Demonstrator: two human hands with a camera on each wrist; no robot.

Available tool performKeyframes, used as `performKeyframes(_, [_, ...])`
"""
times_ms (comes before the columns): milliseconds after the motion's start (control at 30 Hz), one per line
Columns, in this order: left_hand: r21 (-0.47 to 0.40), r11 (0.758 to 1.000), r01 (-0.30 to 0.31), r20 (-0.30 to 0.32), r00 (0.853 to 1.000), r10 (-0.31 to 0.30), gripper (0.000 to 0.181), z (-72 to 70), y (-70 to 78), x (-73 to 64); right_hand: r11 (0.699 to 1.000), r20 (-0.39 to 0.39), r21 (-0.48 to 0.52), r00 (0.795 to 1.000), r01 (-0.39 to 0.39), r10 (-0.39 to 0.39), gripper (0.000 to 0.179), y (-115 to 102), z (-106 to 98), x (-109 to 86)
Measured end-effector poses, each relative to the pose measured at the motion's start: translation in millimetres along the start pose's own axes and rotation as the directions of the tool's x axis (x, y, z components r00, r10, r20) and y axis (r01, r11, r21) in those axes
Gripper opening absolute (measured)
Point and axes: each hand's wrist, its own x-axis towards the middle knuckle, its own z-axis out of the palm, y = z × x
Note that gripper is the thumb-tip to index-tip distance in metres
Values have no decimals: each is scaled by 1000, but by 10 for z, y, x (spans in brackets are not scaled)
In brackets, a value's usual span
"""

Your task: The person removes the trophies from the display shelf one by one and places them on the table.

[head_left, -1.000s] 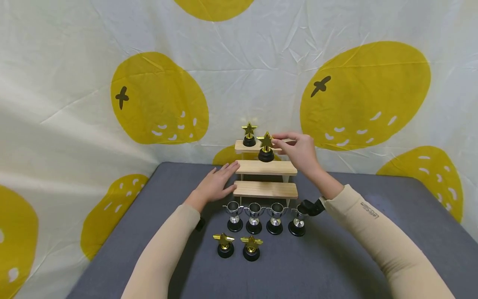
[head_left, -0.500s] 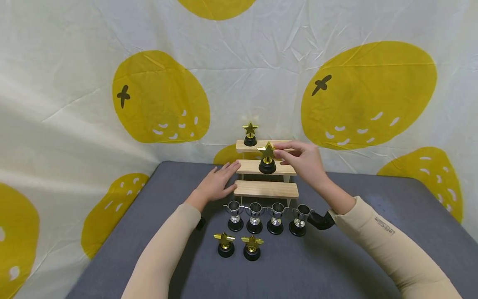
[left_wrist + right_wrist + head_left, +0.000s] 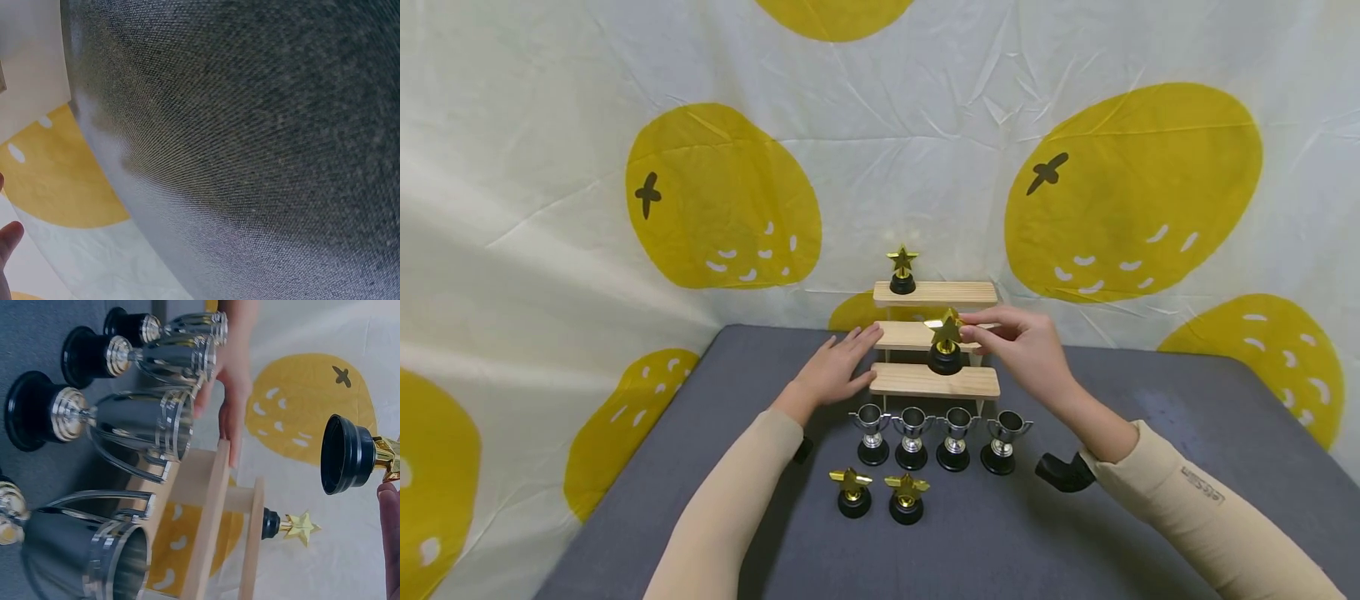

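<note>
My right hand (image 3: 1026, 346) pinches a gold star trophy (image 3: 946, 342) by its star between thumb and fingers. Upright, it hangs in front of the lower two steps of a wooden three-step stand (image 3: 935, 381); the right wrist view shows its hollow black base (image 3: 347, 455). With fingers extended, my left hand (image 3: 831, 371) rests against the left ends of the middle and bottom steps. Another star trophy (image 3: 902, 271) stands at the left of the top step. In the left wrist view only a fingertip (image 3: 10, 236) or so of that hand shows.
Before the stand, several silver cup trophies (image 3: 912, 437) stand in a row on the grey cloth-covered table (image 3: 970, 550). Nearer still are two more star trophies (image 3: 853, 493). A white curtain with yellow fruit shapes (image 3: 722, 196) hangs behind.
My right hand has drawn the star trophy down and toward me, from before the top step to before the lower steps. The left hand stays against the stand.
</note>
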Motion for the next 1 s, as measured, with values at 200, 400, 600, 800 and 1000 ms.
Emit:
performKeyframes(200, [-1, 1000, 15, 21, 1000, -15, 72, -7, -2, 4, 999, -3, -18, 1000, 27, -27, 18, -9, -31, -124])
performKeyframes(400, [-2, 1000, 18, 28, 999, -18, 73, -14, -9, 8, 995, -18, -25, 995, 95, -96, 19, 11, -55, -230])
performKeyframes(600, [-16, 1000, 20, 30, 999, -20, 72, -16, 24, 3, 993, -13, -19, 993, 114, -114, 22, -4, -72, -375])
performKeyframes(800, [-14, 1000, 23, 27, 999, -23, 73, -14, 51, 3, 994, -9, -3, 994, 110, -110, 24, -1, -102, -511])
performKeyframes(1000, [-17, 1000, 22, 28, 999, -22, 74, -4, 56, -7, 995, 1, -9, 995, 100, -100, 25, 2, -126, -623])
